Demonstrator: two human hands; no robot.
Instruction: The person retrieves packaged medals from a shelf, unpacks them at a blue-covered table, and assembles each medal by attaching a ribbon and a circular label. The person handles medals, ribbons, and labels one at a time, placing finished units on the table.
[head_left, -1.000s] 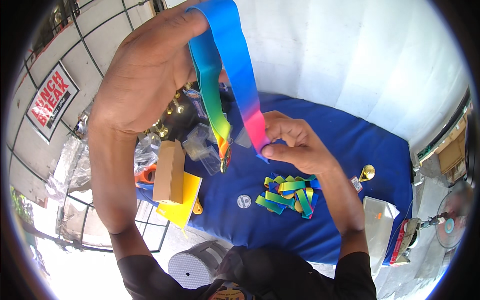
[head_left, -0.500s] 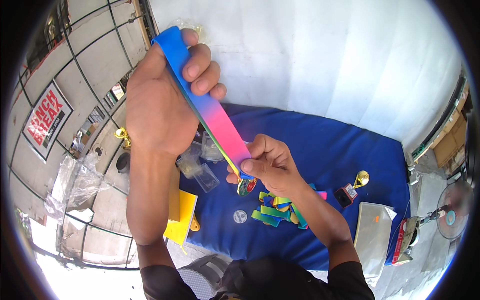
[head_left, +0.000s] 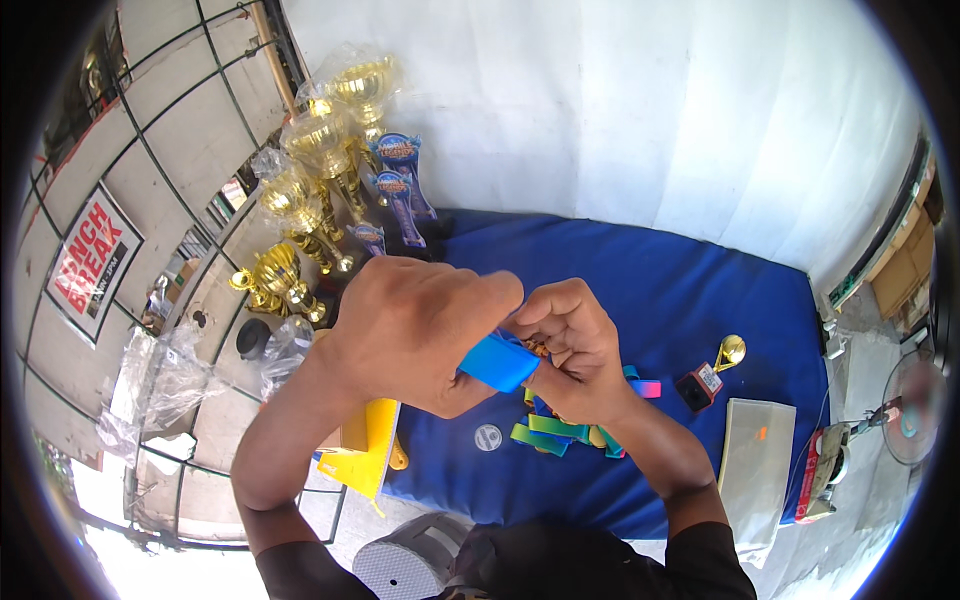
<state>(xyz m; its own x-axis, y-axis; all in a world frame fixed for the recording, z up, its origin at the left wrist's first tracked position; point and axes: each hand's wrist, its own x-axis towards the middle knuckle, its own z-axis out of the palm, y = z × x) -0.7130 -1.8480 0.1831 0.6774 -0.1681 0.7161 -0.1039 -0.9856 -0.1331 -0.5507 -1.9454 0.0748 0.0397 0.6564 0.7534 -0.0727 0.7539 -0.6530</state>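
Note:
My left hand [head_left: 420, 325] is closed round a medal ribbon [head_left: 500, 362], and a folded blue stretch of it shows between my hands. Beside it my right hand [head_left: 578, 350], fingers curled, grips the medal [head_left: 537, 348]; only a small gold bit shows, the rest hidden by my fingers. Below my hands, on the blue cloth, lies a pile of medals with green, yellow and blue ribbons [head_left: 560, 432]. A round silver disc [head_left: 488, 437] rests left of that pile.
Gold cup trophies [head_left: 325, 150], several in plastic, stand at the back left near blue plaques [head_left: 397, 190]. A small gold trophy [head_left: 710, 375] lies right on the blue-covered table [head_left: 690, 290]. Plastic sleeves [head_left: 757, 465] lie at the right edge, a yellow sheet [head_left: 370, 455] at the left.
My left hand has come down from the upper left to my right hand, so the stretched ribbon is now gathered and folded between them. The trophies at the back left have come into sight.

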